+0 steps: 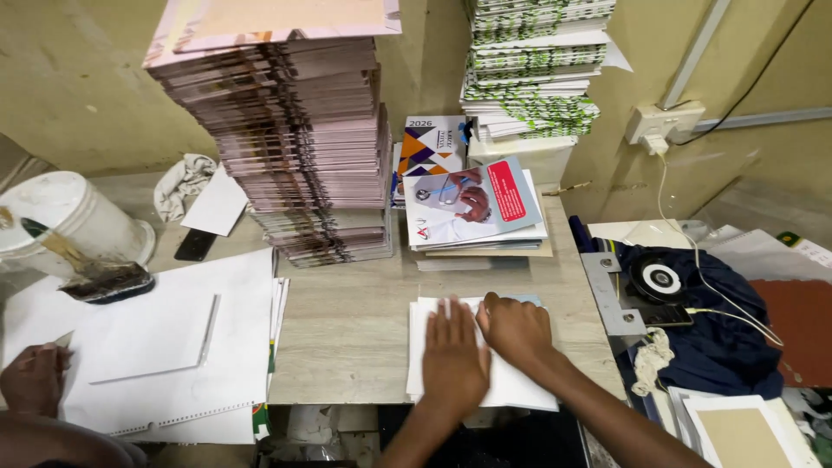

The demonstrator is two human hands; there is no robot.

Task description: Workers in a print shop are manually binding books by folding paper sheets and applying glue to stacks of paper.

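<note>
Head view: I press both hands on white sheets (511, 390).
Left hand (452, 357) flat and spread, right hand (516, 329) curled, on the bench (347, 329).

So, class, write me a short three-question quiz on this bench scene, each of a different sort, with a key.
1. True or false: both hands rest on the white sheet stack.
2. What stands in the white bucket? A) a brush B) a ruler C) scissors
3. Fill in: the tall pink stack rises ___ of the calendar pile.

Key: 1 true: left hand and right hand lie flat on it. 2 A. 3 left.
</note>
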